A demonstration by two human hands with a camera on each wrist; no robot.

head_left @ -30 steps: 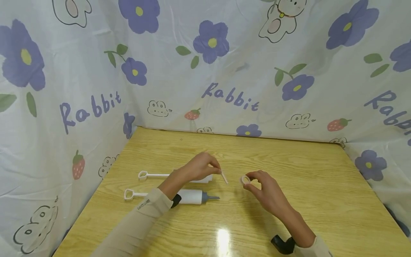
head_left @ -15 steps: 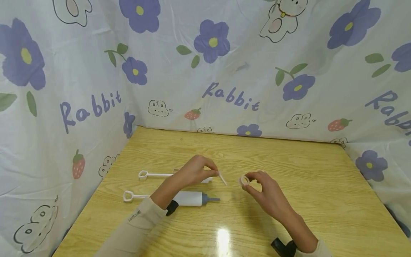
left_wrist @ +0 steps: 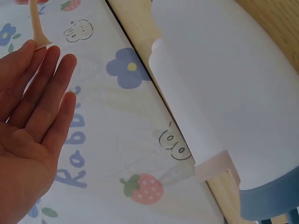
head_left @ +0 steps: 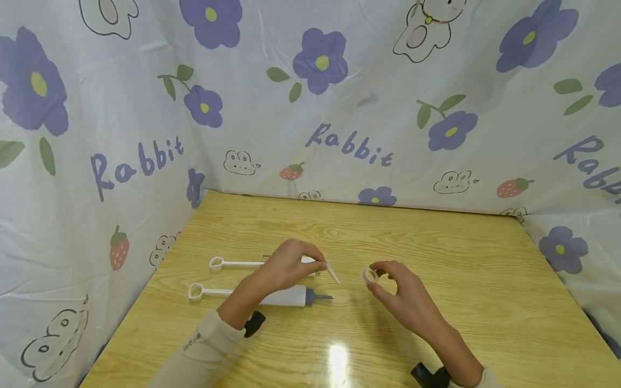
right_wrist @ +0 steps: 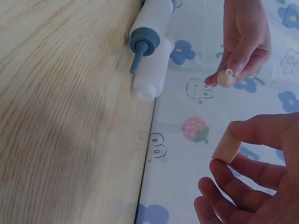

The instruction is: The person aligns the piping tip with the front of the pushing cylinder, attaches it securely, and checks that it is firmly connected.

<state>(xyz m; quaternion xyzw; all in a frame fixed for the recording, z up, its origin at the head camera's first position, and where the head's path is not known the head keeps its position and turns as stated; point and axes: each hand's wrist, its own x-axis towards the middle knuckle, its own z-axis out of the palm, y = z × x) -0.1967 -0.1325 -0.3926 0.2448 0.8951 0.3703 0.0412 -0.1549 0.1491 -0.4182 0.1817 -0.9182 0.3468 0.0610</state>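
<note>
My left hand pinches a thin beige nozzle between thumb and index finger, its free end pointing down and right. Its flared base meets the fingertips in the left wrist view, where the other fingers extend loosely. My right hand holds a beige ring-shaped collar by its edges, between thumb and fingers. A small gap of air separates nozzle and collar. Below the left forearm lies a white syringe-like tube with a blue-grey tip; the wrist partly hides it.
Behind it a second white tube lies on the wooden table, largely hidden by the left hand. White rods with loop handles extend left from both tubes. A flower-printed curtain borders the table's back and left.
My left hand has drifted left and slightly toward me, taking the nozzle along. More of the blue-tipped tube's rod shows. The right hand stays almost still with the collar.
</note>
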